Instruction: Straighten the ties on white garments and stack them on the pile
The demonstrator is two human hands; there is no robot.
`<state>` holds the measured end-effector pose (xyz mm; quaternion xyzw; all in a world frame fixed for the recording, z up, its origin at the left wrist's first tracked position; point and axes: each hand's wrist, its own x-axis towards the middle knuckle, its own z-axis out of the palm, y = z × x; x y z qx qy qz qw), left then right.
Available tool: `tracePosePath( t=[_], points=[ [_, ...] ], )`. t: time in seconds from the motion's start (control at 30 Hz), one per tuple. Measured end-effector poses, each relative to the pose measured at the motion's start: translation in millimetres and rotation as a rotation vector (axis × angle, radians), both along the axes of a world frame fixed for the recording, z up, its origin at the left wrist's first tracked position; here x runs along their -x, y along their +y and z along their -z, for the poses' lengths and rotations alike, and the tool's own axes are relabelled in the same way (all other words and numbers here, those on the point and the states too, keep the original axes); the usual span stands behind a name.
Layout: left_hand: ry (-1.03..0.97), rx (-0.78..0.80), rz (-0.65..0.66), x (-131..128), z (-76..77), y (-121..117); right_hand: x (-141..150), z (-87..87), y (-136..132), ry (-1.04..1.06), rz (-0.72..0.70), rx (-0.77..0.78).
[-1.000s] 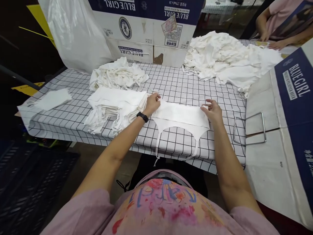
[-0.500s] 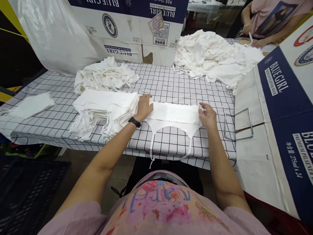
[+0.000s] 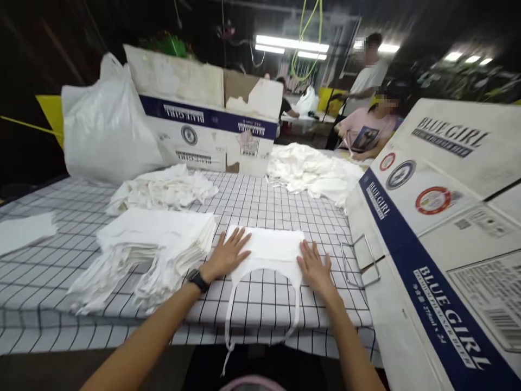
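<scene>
White cloth, laid flat at six o'clock on the gridded counter [image 3: 248, 201]: no longer pinching at the ends of the strapped piece [image 3: 271, 245] as half a second ago, but resting flat with fingers spread, left hand [image 3: 227, 254] over its nine o'clock end and right hand [image 3: 315, 267] along its three o'clock edge. Suggests a shift from straightening to smoothing. Still just beside, not on, the neat stack [image 3: 158, 228] at nine o'clock.
</scene>
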<state>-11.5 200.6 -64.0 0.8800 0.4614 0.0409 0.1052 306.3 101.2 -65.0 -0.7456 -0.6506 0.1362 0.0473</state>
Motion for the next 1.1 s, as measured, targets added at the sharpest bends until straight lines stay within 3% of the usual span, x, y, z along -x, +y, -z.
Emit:
tracePosePath(
  t=[0.13,0.27,0.33,0.47,0.57,0.87,1.1],
  points=[
    [-0.076,-0.077,0.019,-16,-8.2,-3,9,3.8,-8,0.057,-0.029,-0.098],
    [-0.125,0.007,0.184,-45,-26.5,-20,13,1.8,-17,0.054,-0.010,-0.065],
    [-0.108,0.078,0.191,-56,-29.7,-25,12,-0.1,-19,0.057,-0.006,-0.034],
    [-0.066,0.150,0.143,-66,-27.7,-26,7,0.7,-23,0.062,-0.014,-0.039],
    [-0.076,0.154,0.193,-76,-25.3,-23,6,8.3,-23,0.051,-0.008,-0.060],
    [-0.196,0.131,0.336,-142,-16.1,-8,5,21.6,-21,0.005,0.006,-0.172],
    [-0.283,0.211,0.435,-153,-11.0,-10,3,59.4,-44,-0.108,-0.005,-0.357]
  ],
)
